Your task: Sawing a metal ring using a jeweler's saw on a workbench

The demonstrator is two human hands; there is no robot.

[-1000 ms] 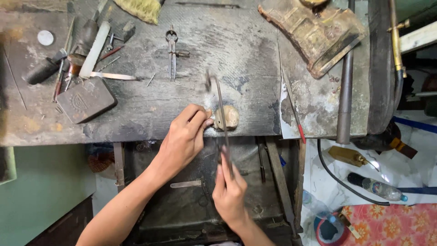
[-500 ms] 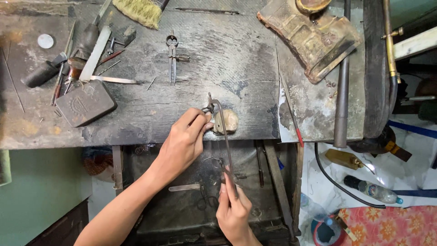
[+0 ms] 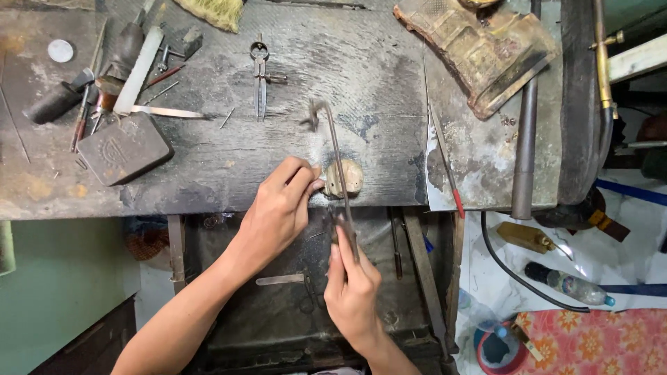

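Wooden bench (image 3: 229, 173) edge, saw frame (image 3: 338, 173), right hand (image 3: 354, 292)

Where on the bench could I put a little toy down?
Bare wood lies between the dividers and the worn leather pad, above the saw frame. More lies below the dark metal block. The upper left corner is crowded with tools.

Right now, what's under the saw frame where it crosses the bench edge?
A small pale wooden peg sticks out beneath the saw frame. The left hand presses beside it; whatever its fingertips pinch is covered.
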